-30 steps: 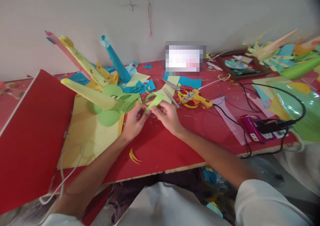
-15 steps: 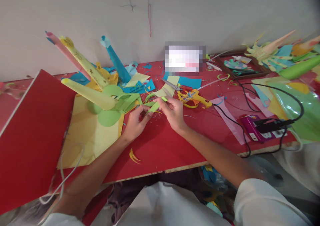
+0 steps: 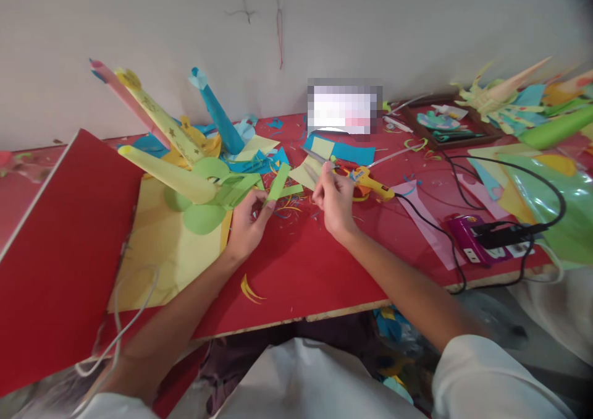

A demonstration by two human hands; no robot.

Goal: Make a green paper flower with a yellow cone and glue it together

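My left hand (image 3: 250,221) pinches a light green paper strip (image 3: 278,183) near its lower end, and the strip stands up at a slant. Another green strip (image 3: 291,190) lies behind it, close to the fingertips. My right hand (image 3: 336,199) is apart from the strip, its fingers curled together; whether anything is between them is hidden. Just beyond it lie scissors (image 3: 315,154) with orange handles and a yellow glue gun (image 3: 375,184). To the left of my left hand is a pale yellow paper cone (image 3: 169,175) joined to round green paper pieces (image 3: 204,215).
More paper cones, including a blue one (image 3: 217,113), lean at the back left. A red board (image 3: 60,252) stands at the left. A purple power box (image 3: 477,240) with black cables sits at the right. Behind it is a dark tray (image 3: 435,144). Paper scraps litter the red table (image 3: 296,264).
My right hand has let go of the green strip and moved right, toward the scissors and glue gun. My left hand still holds the strip, now tilted more upright.
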